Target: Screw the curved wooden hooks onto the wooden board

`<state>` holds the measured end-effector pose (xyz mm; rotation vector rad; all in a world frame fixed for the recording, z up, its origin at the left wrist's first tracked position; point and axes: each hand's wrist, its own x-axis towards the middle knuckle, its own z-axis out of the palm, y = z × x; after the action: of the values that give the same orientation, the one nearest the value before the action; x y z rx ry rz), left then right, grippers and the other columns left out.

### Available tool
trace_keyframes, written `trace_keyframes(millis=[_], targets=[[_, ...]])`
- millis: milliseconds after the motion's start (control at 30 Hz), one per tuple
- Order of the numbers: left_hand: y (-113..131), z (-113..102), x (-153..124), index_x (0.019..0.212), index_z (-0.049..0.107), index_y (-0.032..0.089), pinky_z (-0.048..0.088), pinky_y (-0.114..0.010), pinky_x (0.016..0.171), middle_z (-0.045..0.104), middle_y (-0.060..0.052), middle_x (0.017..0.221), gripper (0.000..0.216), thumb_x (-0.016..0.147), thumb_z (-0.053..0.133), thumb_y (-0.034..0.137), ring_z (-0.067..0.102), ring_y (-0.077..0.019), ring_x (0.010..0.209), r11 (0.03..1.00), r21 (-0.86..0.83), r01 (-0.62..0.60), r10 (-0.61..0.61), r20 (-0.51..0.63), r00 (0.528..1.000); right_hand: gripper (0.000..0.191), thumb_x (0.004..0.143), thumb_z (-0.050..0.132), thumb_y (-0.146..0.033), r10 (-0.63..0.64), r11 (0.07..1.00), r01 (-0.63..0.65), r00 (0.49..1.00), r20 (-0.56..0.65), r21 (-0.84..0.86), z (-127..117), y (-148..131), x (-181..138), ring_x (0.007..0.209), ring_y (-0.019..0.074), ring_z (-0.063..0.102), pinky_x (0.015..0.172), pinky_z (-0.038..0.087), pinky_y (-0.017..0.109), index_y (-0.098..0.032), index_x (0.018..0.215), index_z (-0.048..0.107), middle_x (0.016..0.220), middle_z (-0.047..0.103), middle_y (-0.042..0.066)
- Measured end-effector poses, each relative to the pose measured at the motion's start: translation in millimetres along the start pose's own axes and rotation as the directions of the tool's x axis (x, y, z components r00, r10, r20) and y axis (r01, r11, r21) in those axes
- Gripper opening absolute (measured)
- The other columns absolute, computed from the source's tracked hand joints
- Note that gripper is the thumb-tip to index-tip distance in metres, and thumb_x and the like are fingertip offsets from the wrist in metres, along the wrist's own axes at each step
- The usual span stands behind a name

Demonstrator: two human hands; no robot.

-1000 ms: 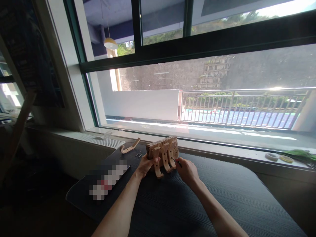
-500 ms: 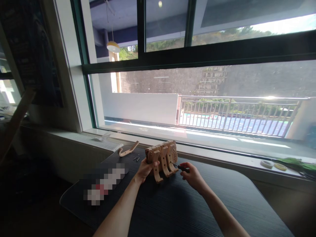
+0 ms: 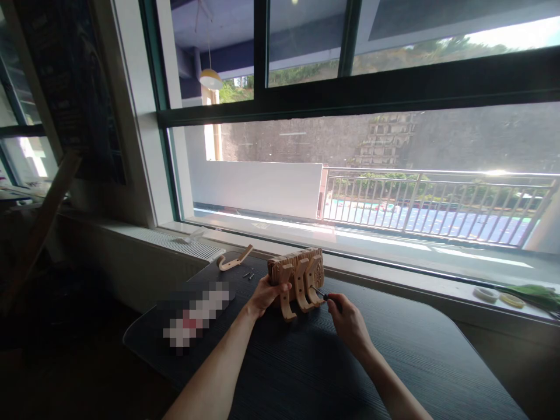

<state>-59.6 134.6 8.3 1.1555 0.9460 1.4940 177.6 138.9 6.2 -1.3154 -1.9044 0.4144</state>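
A brown wooden block (image 3: 280, 269) with a rough, carved-looking surface stands tilted on the dark table. Three pale wooden hooks (image 3: 301, 286) sit side by side along its front face, their curved ends toward me. My left hand (image 3: 265, 296) grips the block's left end, thumb over the leftmost hook. Closed round the dark handle of a screwdriver (image 3: 333, 301), my right hand (image 3: 349, 319) holds the shaft against the rightmost hook, at about its middle. The tip and any screw there are too small to make out.
A loose wooden hook (image 3: 235, 259) and several screws (image 3: 248, 274) lie at the table's back left. A blurred-out item (image 3: 199, 318) lies on the left. The windowsill behind carries two tape rolls (image 3: 485, 294) and green leaves (image 3: 531, 294). The dark table (image 3: 394, 350) has rounded corners.
The whole view has shifted, so things appear farther right. My right hand has turned on the screwdriver handle and covers more of it. The left hand keeps its hold on the block.
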Motion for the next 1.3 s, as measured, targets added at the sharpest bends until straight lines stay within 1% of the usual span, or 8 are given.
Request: trace_keyframes(millis=[67,167,333,533,767,933,1167,1300], targets=[[0,2,-1,0.096,0.068,0.014,0.045,-0.029,0.068,0.069,-0.009,0.09,0.044,0.056,0.077,0.029,0.062,-0.022,0.08,1.0,0.003,-0.015,0.015,-0.004,1.0,0.037,0.082,0.037,-0.039,0.116,0.984,-0.123,0.991,0.062,0.127,1,2,3,0.077,0.019,0.062,0.069,0.046,0.028,-0.013,0.097,0.059,0.08,0.066,0.007],[-4,5,-2,0.096,0.068,0.014,0.045,-0.029,0.069,0.069,-0.008,0.09,0.042,0.057,0.076,0.029,0.062,-0.0211,0.079,0.999,0.021,-0.037,0.038,-0.042,0.998,0.034,0.08,0.04,-0.036,0.127,0.99,-0.13,0.99,0.055,0.062,-1,2,5,0.079,0.0192,0.061,0.071,0.045,0.029,-0.015,0.101,0.057,0.085,0.065,0.008],[-7,7,-7,0.096,0.067,0.014,0.046,-0.03,0.069,0.069,-0.008,0.087,0.041,0.058,0.076,0.029,0.061,-0.0206,0.077,0.998,0.044,-0.034,0.037,-0.086,0.996,0.026,0.08,0.04,-0.021,-0.101,0.964,0.1,0.995,0.01,-0.247,-14,-5,-6,0.077,0.0158,0.059,0.065,0.043,0.026,-0.017,0.104,0.051,0.101,0.055,0.009],[3,8,-14,0.096,0.067,0.015,0.046,-0.028,0.07,0.07,-0.006,0.085,0.042,0.058,0.076,0.027,0.063,-0.0203,0.076,0.999,0.044,-0.01,0.013,-0.07,0.997,0.027,0.089,0.029,-0.022,-0.285,0.898,0.289,0.956,0.06,-0.332,-16,-10,-16,0.072,0.0149,0.057,0.062,0.04,0.025,-0.018,0.098,0.054,0.095,0.054,0.007],[8,12,-17,0.094,0.067,0.014,0.046,-0.028,0.068,0.07,-0.007,0.085,0.042,0.056,0.077,0.028,0.063,-0.0213,0.077,0.999,0.039,0.011,-0.009,-0.067,0.998,0.035,0.086,0.034,-0.042,0.079,0.997,-0.078,0.997,0.018,-0.017,-7,-7,-9,0.08,0.0196,0.06,0.07,0.041,0.027,-0.019,0.087,0.059,0.083,0.065,0.006],[7,15,-20,0.094,0.067,0.014,0.046,-0.028,0.069,0.07,-0.007,0.085,0.043,0.055,0.077,0.03,0.063,-0.022,0.079,0.998,0.055,-0.015,0.021,-0.112,0.993,0.03,0.082,0.04,-0.04,0.153,0.983,-0.141,0.982,0.109,-0.114,-15,-13,-10,0.078,0.0198,0.061,0.064,0.04,0.027,-0.023,0.102,0.054,0.083,0.066,0.004],[5,12,-17,0.095,0.067,0.016,0.046,-0.027,0.07,0.07,-0.005,0.084,0.044,0.055,0.078,0.03,0.062,-0.0201,0.077,0.999,0.031,-0.014,0.017,-0.105,0.994,0.027,0.085,0.034,-0.025,-0.203,0.942,0.212,0.977,0.061,-0.26,-29,-18,-15,0.081,0.0172,0.06,0.068,0.041,0.026,-0.022,0.104,0.054,0.1,0.062,0.005],[3,8,-14,0.094,0.068,0.014,0.044,-0.027,0.069,0.069,-0.005,0.076,0.043,0.055,0.078,0.029,0.062,-0.0193,0.075,0.999,0.037,-0.02,0.023,-0.095,0.995,0.029,0.087,0.032,-0.028,-0.193,0.951,0.185,0.981,-0.009,-0.248,-21,-13,-13,0.084,0.019,0.061,0.07,0.042,0.028,-0.02,0.104,0.055,0.1,0.062,0.006]])
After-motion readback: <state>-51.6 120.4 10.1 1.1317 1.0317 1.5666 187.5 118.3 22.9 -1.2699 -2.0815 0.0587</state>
